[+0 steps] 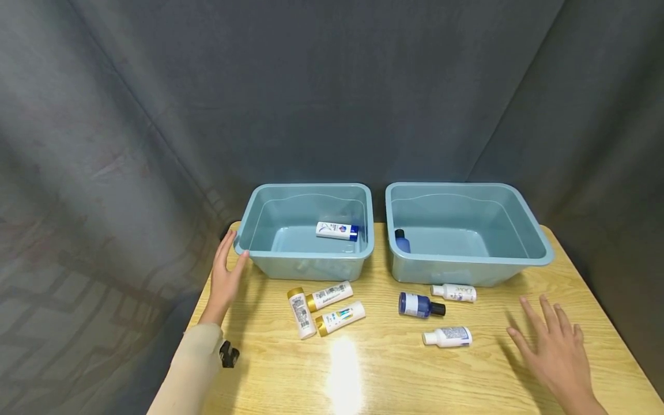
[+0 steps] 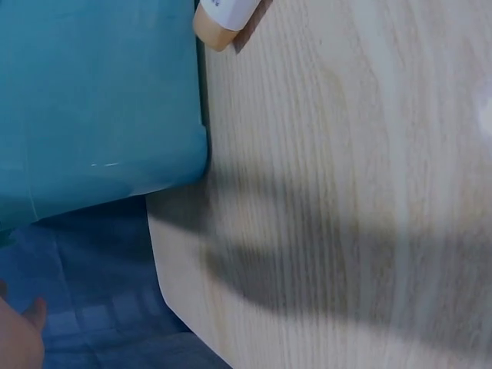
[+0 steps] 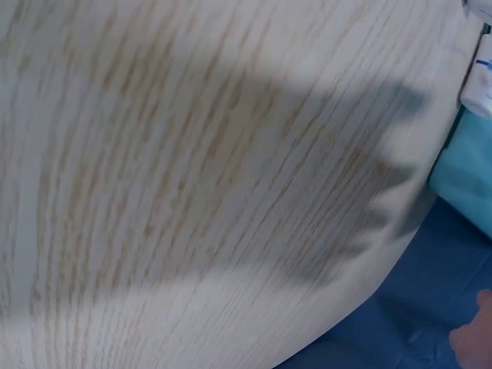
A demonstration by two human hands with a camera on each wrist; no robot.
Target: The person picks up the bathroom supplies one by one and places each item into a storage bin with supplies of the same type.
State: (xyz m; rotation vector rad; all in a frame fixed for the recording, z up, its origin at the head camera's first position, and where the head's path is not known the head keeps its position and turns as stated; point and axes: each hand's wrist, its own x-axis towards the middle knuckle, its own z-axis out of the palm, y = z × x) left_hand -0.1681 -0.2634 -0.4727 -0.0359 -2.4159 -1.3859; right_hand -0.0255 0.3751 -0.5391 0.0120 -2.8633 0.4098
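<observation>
My left hand (image 1: 225, 282) is beside the front left corner of the left blue bin (image 1: 306, 267), fingers extended, fingertips right at the rim. Over the right side of the table, my right hand (image 1: 560, 351) hovers with spread fingers and holds nothing. Nearest to it are a white Dove bottle (image 1: 459, 293) and another white bottle (image 1: 452, 336), both lying down. A blue bottle with a black cap (image 1: 415, 305) lies left of them. Three white tubes with gold caps (image 1: 339, 319) lie in front of the left bin; one gold cap (image 2: 214, 31) shows in the left wrist view.
Inside the left bin lies a white bottle with a blue cap (image 1: 336, 231). The right blue bin (image 1: 467, 270) holds a blue bottle with a black cap (image 1: 402, 242) at its left side. Dark curtains (image 1: 332, 92) surround the wooden table (image 1: 384, 380).
</observation>
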